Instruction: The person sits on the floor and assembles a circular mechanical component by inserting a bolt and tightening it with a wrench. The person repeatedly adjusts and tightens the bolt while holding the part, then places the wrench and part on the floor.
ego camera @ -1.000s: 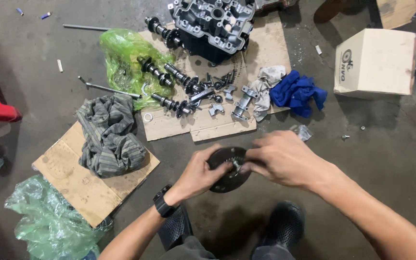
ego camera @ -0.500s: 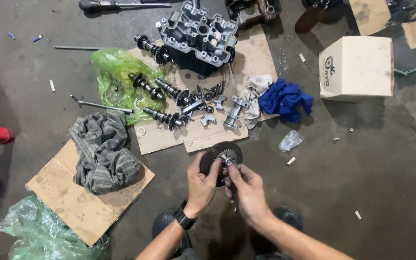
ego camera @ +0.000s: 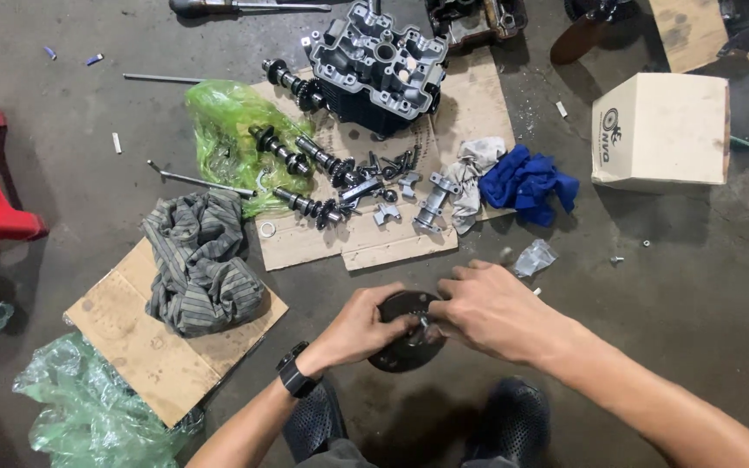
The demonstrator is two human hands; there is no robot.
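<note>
A: What has changed?

B: The view has drawn closer since half a second ago; both hands remain on the dark round disc [ego camera: 405, 334], so the work on it continues.

A: Hand pose?

B: Left hand [ego camera: 359, 327] grips the disc's near-left rim, wrist bent, watch showing. Right hand [ego camera: 494, 310] arches over its centre, fingers pinched on a small metal part.

A: Location?

B: Above the concrete floor [ego camera: 695, 286], just off the near edge of the cardboard sheet [ego camera: 392, 247] carrying camshafts [ego camera: 305, 156].
</note>
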